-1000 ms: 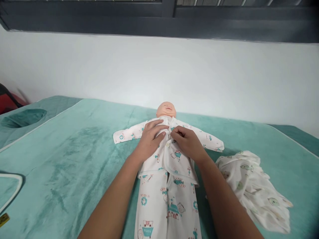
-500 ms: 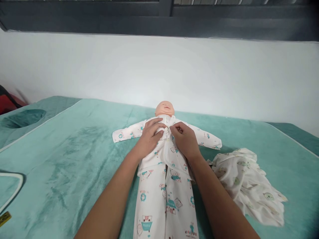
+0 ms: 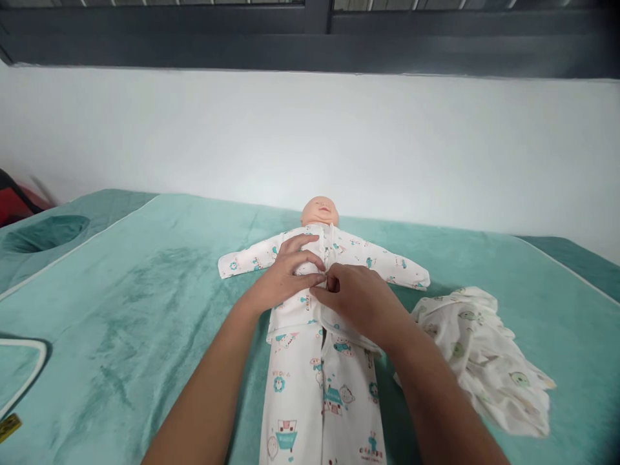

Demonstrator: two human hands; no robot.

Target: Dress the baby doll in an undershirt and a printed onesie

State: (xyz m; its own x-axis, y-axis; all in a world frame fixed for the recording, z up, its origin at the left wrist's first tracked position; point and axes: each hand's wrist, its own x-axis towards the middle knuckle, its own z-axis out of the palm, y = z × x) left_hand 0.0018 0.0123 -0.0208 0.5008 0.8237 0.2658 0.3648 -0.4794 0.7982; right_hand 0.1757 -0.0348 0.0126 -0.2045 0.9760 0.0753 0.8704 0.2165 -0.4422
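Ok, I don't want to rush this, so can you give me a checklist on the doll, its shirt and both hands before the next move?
1. Doll lying face up: ok.
2. Both sleeves spread outward: ok.
3. Left hand on the shirt: ok.
4. Right hand at the shirt's front opening: ok.
5. Shirt fastened at the hands: cannot tell, they cover it.
6. Crumpled cloth off the doll: ok.

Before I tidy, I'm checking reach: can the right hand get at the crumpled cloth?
Likely yes, once the right hand leaves the shirt; the cloth lies beside its forearm, nothing visible blocking it.
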